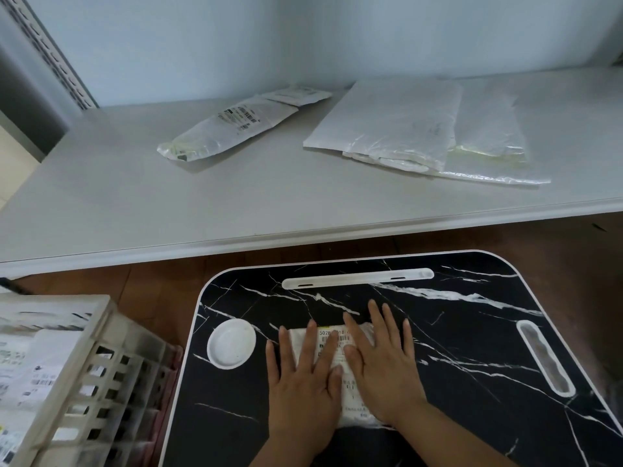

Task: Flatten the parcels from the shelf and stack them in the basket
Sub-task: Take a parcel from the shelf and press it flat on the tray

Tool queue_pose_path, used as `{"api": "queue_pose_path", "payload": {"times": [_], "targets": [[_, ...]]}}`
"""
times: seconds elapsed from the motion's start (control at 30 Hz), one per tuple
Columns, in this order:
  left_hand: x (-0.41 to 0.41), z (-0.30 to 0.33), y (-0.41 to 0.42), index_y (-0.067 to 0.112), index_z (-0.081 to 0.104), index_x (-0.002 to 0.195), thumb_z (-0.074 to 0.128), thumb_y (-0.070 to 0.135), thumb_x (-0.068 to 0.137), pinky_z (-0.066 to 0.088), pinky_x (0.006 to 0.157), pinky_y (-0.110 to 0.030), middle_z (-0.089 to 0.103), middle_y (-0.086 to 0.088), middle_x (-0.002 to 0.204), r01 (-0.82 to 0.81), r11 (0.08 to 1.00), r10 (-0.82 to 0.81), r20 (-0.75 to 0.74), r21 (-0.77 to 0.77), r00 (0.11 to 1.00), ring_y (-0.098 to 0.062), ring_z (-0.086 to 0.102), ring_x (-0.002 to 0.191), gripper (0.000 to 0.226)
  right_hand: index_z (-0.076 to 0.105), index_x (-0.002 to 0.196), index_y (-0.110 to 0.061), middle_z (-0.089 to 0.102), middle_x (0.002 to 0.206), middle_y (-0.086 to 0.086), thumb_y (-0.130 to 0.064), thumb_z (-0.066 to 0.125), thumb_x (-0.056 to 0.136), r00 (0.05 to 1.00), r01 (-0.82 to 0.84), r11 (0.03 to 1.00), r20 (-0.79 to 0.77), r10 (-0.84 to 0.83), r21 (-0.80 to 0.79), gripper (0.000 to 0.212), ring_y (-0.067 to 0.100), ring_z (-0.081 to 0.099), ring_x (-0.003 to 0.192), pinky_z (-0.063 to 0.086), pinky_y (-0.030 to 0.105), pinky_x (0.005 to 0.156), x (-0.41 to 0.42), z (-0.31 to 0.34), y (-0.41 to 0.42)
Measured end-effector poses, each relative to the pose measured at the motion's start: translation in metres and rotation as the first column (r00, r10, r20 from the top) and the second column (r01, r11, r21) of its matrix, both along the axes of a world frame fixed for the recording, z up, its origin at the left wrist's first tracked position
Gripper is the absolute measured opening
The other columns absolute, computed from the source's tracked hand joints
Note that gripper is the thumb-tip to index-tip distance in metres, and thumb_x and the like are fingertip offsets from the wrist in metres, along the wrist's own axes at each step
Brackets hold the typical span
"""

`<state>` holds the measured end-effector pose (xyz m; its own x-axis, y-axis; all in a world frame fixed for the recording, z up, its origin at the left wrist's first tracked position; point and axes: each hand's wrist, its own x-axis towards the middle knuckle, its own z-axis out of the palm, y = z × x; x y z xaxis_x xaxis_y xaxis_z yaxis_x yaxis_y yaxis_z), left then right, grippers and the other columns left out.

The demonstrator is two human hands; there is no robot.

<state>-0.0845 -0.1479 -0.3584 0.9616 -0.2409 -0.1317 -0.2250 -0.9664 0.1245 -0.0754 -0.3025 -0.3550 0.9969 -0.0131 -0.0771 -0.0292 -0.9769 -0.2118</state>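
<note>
Long pale grey shelf (135, 197) is seen at the rear w/ a slim crumpled white labelled mailer (232, 128) and a wide flat white poly bag (401, 129) left on it. Black marble-pattern table (472, 348) sits in front; slatted white plastic basket (91, 375), part-filled, lies to the left, nearer the left hand (303, 385). Small white labelled parcel (337, 335) is pinned flat on the table, long axis running away from the body. Both grips are spread open, palms pressed down; right hand (381, 365) covers the right half.
</note>
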Motion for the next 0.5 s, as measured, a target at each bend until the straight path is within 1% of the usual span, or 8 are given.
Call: {"api": "queue_pose_path", "payload": {"times": [0.1, 0.17, 0.2, 0.27, 0.33, 0.37, 0.43, 0.5], "targets": [[0.001, 0.015, 0.003, 0.037, 0.021, 0.150, 0.026, 0.055, 0.096, 0.013, 0.116, -0.045, 0.011, -0.001, 0.160, -0.090, 0.989, 0.086, -0.040, -0.114, 0.996, -0.031, 0.014, 0.144, 0.056, 0.025, 0.151, -0.023, 0.034, 0.149, 0.007, -0.069, 0.027, 0.090, 0.976, 0.217, 0.966, 0.000, -0.219, 0.143, 0.076, 0.026, 0.035, 0.134, 0.029, 0.042, 0.110, -0.008, 0.017, 0.004], [-0.002, 0.032, 0.003, 0.032, 0.006, 0.153, 0.040, 0.055, 0.093, 0.015, 0.118, -0.038, -0.002, -0.002, 0.160, -0.304, 0.914, 0.286, -0.104, -0.269, 0.953, -0.025, 0.011, 0.145, 0.073, 0.029, 0.149, -0.014, 0.037, 0.142, 0.007, -0.071, 0.044, 0.084, 0.913, 0.409, 0.892, -0.093, -0.398, 0.191, 0.088, 0.023, 0.034, 0.130, 0.031, 0.038, 0.107, -0.014, 0.033, 0.005], [-0.004, 0.043, 0.002, 0.025, 0.009, 0.153, 0.049, 0.051, 0.091, 0.025, 0.115, -0.037, 0.007, -0.006, 0.158, -0.466, 0.811, 0.431, -0.176, -0.354, 0.885, -0.025, 0.021, 0.142, 0.078, 0.034, 0.146, -0.011, 0.040, 0.139, 0.008, -0.067, 0.052, 0.083, 0.876, 0.482, 0.847, -0.148, -0.459, 0.226, 0.086, 0.023, 0.037, 0.128, 0.034, 0.036, 0.104, -0.017, 0.042, 0.007], [-0.006, 0.058, 0.000, 0.012, 0.031, 0.147, 0.065, 0.037, 0.087, 0.043, 0.100, -0.037, 0.037, -0.011, 0.142, -0.720, 0.488, 0.615, -0.391, -0.494, 0.685, -0.026, 0.046, 0.125, 0.073, 0.046, 0.136, -0.007, 0.050, 0.130, 0.010, -0.055, 0.064, 0.084, 0.820, 0.571, 0.731, -0.286, -0.495, 0.373, 0.073, 0.022, 0.049, 0.117, 0.041, 0.032, 0.094, -0.019, 0.053, 0.008], [-0.005, 0.067, 0.005, 0.006, 0.057, 0.125, 0.073, 0.022, 0.082, 0.050, 0.086, -0.037, 0.062, -0.009, 0.114, -0.846, 0.191, 0.541, -0.666, -0.498, 0.514, -0.026, 0.062, 0.101, 0.049, 0.059, 0.120, -0.002, 0.065, 0.114, 0.011, -0.041, 0.074, 0.081, 0.744, 0.667, 0.530, -0.504, -0.439, 0.523, 0.057, 0.021, 0.061, 0.097, 0.048, 0.029, 0.083, -0.017, 0.065, 0.006], [-0.003, 0.066, 0.012, 0.004, 0.065, 0.115, 0.076, 0.014, 0.078, 0.053, 0.086, -0.041, 0.068, -0.009, 0.103, -0.875, 0.061, 0.460, -0.765, -0.480, 0.451, -0.027, 0.065, 0.094, 0.040, 0.064, 0.112, 0.002, 0.071, 0.102, 0.013, -0.033, 0.079, 0.078, 0.690, 0.724, 0.365, -0.613, -0.385, 0.586, 0.051, 0.023, 0.066, 0.089, 0.054, 0.035, 0.082, -0.017, 0.069, 0.003], [-0.002, 0.071, 0.028, 0.002, 0.070, 0.103, 0.076, 0.006, 0.075, 0.052, 0.090, -0.051, 0.072, -0.015, 0.095, -0.896, -0.058, 0.301, -0.864, -0.439, 0.404, -0.034, 0.068, 0.091, 0.030, 0.066, 0.105, 0.005, 0.074, 0.090, 0.018, -0.022, 0.080, 0.077, 0.639, 0.768, 0.133, -0.738, -0.216, 0.626, 0.042, 0.034, 0.071, 0.082, 0.058, 0.047, 0.079, -0.020, 0.082, -0.005], [0.001, 0.082, 0.040, 0.003, 0.066, 0.103, 0.071, 0.010, 0.082, 0.053, 0.088, -0.055, 0.073, -0.017, 0.096, -0.880, -0.092, 0.217, -0.872, -0.466, 0.439, -0.036, 0.069, 0.092, 0.023, 0.064, 0.108, 0.001, 0.074, 0.093, 0.018, -0.025, 0.072, 0.085, 0.704, 0.711, 0.089, -0.705, -0.089, 0.698, 0.035, 0.035, 0.072, 0.086, 0.057, 0.050, 0.080, -0.025, 0.097, -0.005]]}}
